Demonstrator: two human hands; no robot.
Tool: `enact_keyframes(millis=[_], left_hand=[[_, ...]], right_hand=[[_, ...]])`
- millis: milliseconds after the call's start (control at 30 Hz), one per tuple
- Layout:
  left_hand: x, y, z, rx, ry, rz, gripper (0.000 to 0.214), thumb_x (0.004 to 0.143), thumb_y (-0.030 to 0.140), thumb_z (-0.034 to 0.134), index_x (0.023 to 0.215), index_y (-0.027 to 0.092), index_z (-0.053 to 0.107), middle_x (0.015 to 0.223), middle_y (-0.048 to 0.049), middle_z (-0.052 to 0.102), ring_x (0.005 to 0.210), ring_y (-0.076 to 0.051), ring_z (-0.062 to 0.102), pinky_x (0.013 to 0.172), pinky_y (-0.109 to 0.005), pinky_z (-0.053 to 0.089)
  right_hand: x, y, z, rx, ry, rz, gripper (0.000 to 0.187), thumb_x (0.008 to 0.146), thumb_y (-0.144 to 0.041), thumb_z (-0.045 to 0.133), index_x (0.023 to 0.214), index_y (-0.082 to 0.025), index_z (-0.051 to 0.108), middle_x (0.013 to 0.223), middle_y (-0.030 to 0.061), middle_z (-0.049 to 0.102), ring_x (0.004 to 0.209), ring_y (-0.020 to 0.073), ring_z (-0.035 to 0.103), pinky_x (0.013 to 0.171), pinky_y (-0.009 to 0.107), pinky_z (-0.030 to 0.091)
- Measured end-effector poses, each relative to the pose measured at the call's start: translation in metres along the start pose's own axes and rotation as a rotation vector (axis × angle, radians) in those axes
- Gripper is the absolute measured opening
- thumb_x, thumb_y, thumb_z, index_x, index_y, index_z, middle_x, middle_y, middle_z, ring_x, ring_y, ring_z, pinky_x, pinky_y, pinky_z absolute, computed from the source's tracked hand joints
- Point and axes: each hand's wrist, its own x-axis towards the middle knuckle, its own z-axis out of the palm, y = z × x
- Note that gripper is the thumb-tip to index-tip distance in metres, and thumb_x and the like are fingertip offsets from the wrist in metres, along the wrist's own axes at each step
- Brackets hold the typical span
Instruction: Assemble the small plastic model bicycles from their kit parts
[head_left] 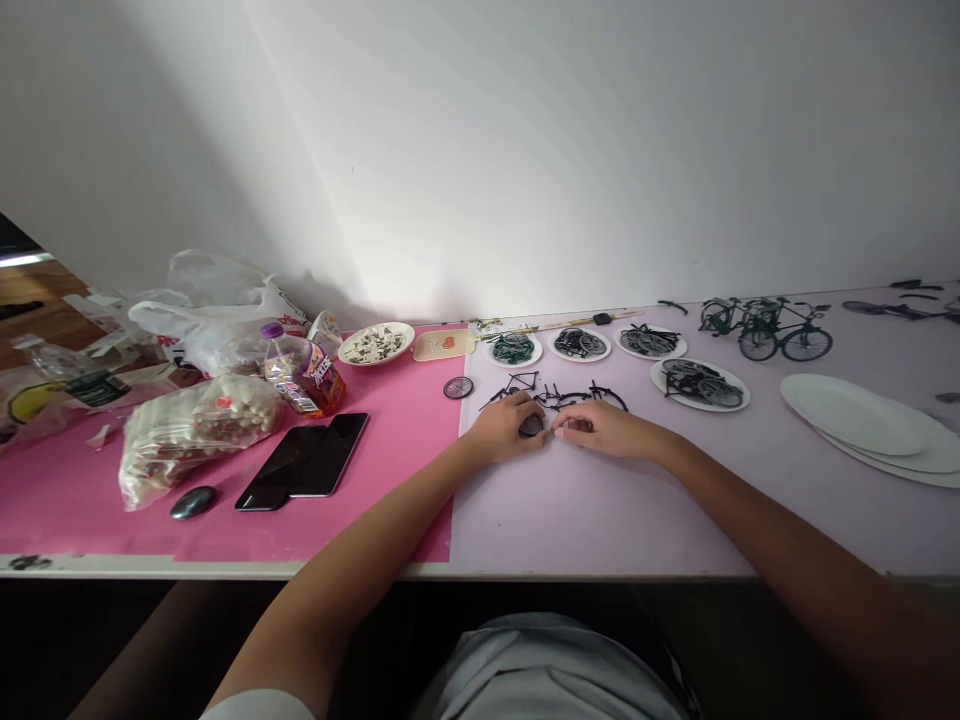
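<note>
My left hand [504,430] is closed around a small dark model bicycle wheel [531,426] at the table's middle. Close beside it, my right hand [604,430] has its fingers pinched together near the wheel. Whatever lies between those fingertips is too small to make out. Just beyond both hands lie black model bicycle parts [609,396], with a thin black frame [523,383] among them. A loose spoked wheel [458,387] rests on the pink surface left of my left hand.
Behind my hands stand white plates of bike parts [512,362]. Model bicycles [786,333] stand back right, near large white plates [851,412]. On the left are a bowl [347,350], a drink bottle [304,375], phones [289,465], a dark oval object [193,502] and a stuffed plastic bag [196,430].
</note>
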Motion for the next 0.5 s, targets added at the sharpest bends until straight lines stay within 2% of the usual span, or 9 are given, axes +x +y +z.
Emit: enact_keyframes(millis=[500], left_hand=[[0.0001, 0.0001, -0.0008, 0.011, -0.012, 0.005, 0.028, 0.089, 0.041, 0.066, 0.109, 0.022, 0.070, 0.115, -0.0089, 0.068, 0.099, -0.023, 0.069, 0.087, -0.034, 0.057]], right_hand=[[-0.0021, -0.0032, -0.0014, -0.011, -0.009, 0.008, 0.034, 0.095, -0.049, 0.057, 0.106, -0.022, 0.075, 0.078, 0.0032, 0.066, 0.067, 0.0176, 0.056, 0.058, 0.028, 0.039]])
